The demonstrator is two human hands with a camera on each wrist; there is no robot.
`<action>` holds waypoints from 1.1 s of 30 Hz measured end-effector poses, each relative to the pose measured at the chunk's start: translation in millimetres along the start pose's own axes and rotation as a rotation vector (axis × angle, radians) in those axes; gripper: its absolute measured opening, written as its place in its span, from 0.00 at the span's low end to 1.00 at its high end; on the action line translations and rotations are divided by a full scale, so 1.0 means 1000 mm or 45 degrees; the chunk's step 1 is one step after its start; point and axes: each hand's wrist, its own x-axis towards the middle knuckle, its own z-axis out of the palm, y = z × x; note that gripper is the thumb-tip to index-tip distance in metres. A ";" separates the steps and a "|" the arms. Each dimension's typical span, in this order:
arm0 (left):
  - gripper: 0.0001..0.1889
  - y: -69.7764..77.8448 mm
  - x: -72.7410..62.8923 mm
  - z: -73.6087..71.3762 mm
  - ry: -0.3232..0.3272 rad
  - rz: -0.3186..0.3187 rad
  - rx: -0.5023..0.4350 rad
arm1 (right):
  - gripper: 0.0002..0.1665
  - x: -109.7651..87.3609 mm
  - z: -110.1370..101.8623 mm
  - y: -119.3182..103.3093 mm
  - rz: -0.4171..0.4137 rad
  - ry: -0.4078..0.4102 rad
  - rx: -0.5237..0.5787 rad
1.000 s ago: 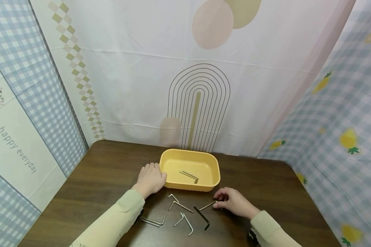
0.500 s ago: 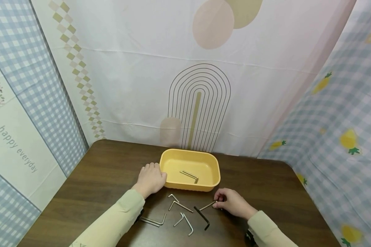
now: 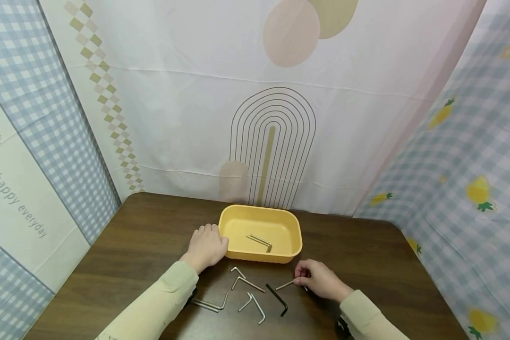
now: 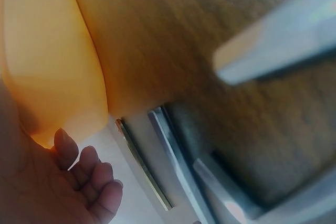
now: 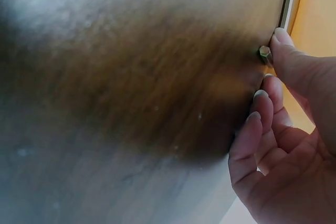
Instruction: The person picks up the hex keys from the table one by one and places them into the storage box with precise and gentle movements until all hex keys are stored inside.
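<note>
My left hand (image 3: 207,246) grips the left front corner of a yellow plastic box (image 3: 295,258), its thumb at the rim; in the left wrist view, curled fingers (image 4: 89,162) lie against the box's outer side. Right of the box's front, my right hand (image 3: 320,279) pinches a brass-coloured hex key (image 3: 284,285) by the bend between thumb and fingers, low over the table. Its long arm points left towards a black hex key (image 3: 277,300). In the right wrist view, a hexagonal end (image 5: 265,52) pokes out beside the thumb. Brass-coloured hex keys (image 3: 261,242) lie inside the box.
On the dark wooden table (image 3: 153,222), several more hex keys lie in front of the box: brass-coloured ones (image 3: 250,284), silver ones (image 3: 258,309), and a pair (image 3: 212,306) by the left forearm. A white patterned cloth (image 3: 187,118) hangs behind the table's back edge.
In my right hand the brass-coloured hex key has turned a little, so its short arm now shows below the fingers and its tip sits slightly lower. The left hand and box stay still.
</note>
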 end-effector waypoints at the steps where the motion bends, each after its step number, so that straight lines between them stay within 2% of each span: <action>1: 0.17 0.000 0.000 0.000 0.000 -0.001 -0.001 | 0.08 0.000 0.000 0.000 -0.006 0.003 0.000; 9: 0.18 0.001 -0.001 -0.002 0.001 -0.005 -0.001 | 0.09 -0.002 0.001 -0.003 -0.041 0.011 -0.050; 14: 0.18 0.001 -0.002 -0.001 -0.009 -0.006 -0.008 | 0.09 -0.005 0.000 -0.004 -0.058 -0.023 -0.066; 23: 0.17 0.001 -0.003 0.000 0.014 0.006 -0.003 | 0.07 -0.010 -0.010 -0.004 0.004 -0.074 0.047; 33: 0.17 0.001 0.000 -0.002 0.012 0.006 0.010 | 0.05 -0.005 -0.032 -0.019 -0.026 0.045 0.045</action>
